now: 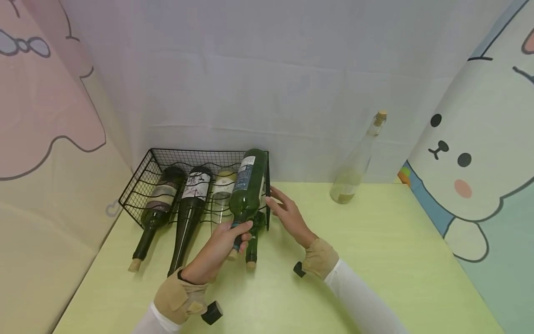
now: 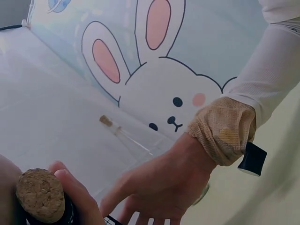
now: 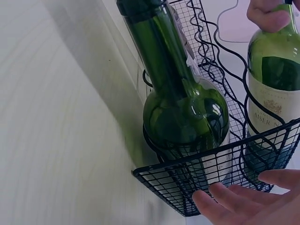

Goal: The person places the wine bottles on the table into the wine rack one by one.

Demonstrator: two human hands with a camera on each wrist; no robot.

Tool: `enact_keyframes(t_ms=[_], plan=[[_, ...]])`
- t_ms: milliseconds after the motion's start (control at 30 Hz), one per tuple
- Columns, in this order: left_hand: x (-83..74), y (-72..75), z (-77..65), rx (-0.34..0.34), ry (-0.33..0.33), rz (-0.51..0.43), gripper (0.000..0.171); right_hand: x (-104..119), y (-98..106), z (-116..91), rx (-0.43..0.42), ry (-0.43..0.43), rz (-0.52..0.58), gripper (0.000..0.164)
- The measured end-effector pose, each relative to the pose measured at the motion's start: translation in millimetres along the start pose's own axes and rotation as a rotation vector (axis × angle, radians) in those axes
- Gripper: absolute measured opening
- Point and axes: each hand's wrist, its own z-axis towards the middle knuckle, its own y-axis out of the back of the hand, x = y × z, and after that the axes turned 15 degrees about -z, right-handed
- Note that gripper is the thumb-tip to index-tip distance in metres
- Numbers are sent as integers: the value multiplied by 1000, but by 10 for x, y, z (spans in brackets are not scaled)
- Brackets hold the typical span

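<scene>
My left hand [image 1: 221,248] grips the neck of a corked green wine bottle [image 1: 247,190], whose base leans over the right end of a black wire rack [image 1: 192,150]. Beneath it, another green wine bottle [image 3: 183,112] lies in the rack, its corked neck [image 1: 251,248] sticking out. My right hand [image 1: 291,220] is at the rack's right side with fingers extended, the fingertips at the mesh; whether they press on it I cannot tell. In the left wrist view the held bottle's cork [image 2: 41,194] points toward the camera.
The rack also holds a dark bottle [image 1: 158,199] at left, a long dark bottle [image 1: 192,208] and a clear bottle [image 1: 222,188]. A clear corked bottle [image 1: 352,171] stands at the back right of the pale green table [image 1: 375,241]. White cloth [image 1: 250,93] hangs behind.
</scene>
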Motion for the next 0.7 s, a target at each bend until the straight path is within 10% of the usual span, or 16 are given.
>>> enact_keyframes(t_ms=[700], plan=[[175,25,248,192,25,-156,38,149,2,-89,36,-4,-19,56]])
